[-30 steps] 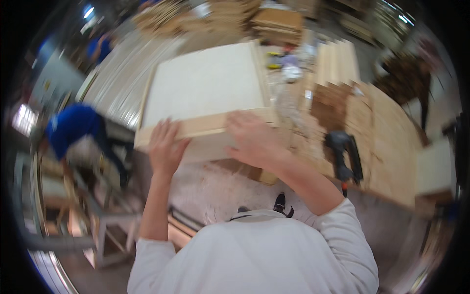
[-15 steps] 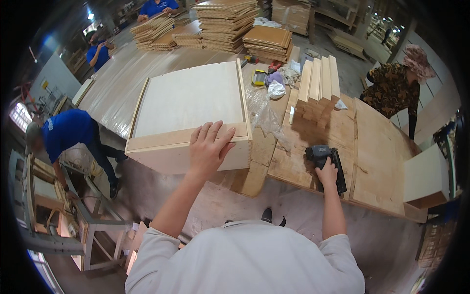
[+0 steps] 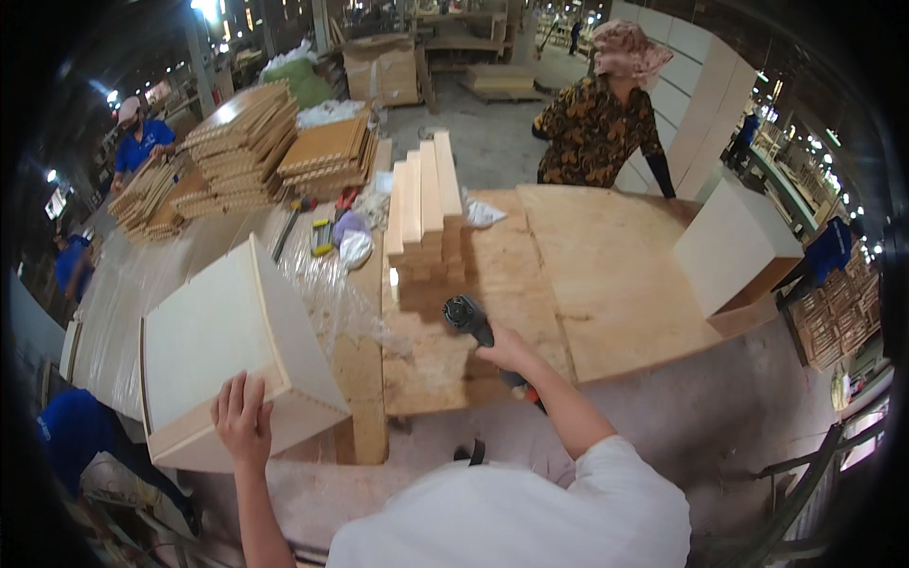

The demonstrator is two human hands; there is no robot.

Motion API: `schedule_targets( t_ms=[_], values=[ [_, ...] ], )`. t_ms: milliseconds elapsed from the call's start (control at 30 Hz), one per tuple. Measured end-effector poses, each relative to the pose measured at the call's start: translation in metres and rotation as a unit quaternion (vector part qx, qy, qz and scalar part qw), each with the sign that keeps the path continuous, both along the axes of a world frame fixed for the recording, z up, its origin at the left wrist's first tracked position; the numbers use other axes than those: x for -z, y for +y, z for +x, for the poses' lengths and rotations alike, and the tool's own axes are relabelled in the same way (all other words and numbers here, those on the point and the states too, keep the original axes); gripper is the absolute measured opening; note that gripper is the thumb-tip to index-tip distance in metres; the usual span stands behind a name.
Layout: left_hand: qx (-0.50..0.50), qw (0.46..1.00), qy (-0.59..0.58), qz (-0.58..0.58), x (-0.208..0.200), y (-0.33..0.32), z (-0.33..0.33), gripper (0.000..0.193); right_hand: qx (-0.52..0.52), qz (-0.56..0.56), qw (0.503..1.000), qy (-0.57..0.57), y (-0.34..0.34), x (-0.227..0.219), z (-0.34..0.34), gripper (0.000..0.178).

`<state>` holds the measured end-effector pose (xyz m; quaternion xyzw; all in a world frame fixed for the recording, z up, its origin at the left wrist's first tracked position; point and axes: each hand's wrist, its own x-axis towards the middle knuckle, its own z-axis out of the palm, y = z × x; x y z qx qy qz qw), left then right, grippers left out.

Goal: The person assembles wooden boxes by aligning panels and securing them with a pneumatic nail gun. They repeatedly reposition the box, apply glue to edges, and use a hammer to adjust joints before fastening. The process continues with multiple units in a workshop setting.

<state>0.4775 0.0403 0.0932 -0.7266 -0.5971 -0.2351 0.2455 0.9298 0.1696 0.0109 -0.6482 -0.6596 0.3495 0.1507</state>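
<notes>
My left hand (image 3: 242, 418) lies with fingers stretched out on the near edge of a pale wooden drawer box (image 3: 213, 322). The box has a whitish recessed panel facing up and stands at the left, on the worktable's near edge. In my right hand (image 3: 508, 350) is a dark nail gun (image 3: 468, 317), its round head toward the far left and a bit of orange at its lower end. It is over the near part of the worktable (image 3: 426, 379). Just beyond it stands a stack of pale wooden strips (image 3: 423, 213).
Stacked wooden panels (image 3: 241, 142) fill the far left. Plastic film (image 3: 327, 293), rags and a yellow-black tool (image 3: 323, 238) lie by the strips. A person in a patterned top (image 3: 606, 133) leans over the table's far side, near a white box (image 3: 734, 246). Other people in blue are around.
The view has swung right, so the drawer box and stacks now sit further left. My right hand has turned the nail gun; my left hand stays on the box.
</notes>
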Motion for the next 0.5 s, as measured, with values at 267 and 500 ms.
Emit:
schedule_targets(
  t_ms=[267, 500],
  values=[
    [-0.004, 0.997, -0.034, -0.067, -0.010, 0.000, 0.001, 0.035, -0.180, -0.002, 0.862, 0.473, 0.004, -0.070, -0.007, 0.023],
    [-0.087, 0.992, -0.071, -0.051, -0.005, -0.015, 0.019, 0.033, -0.166, -0.233, 0.703, 0.651, -0.012, -0.018, -0.083, 0.013]
  ],
)
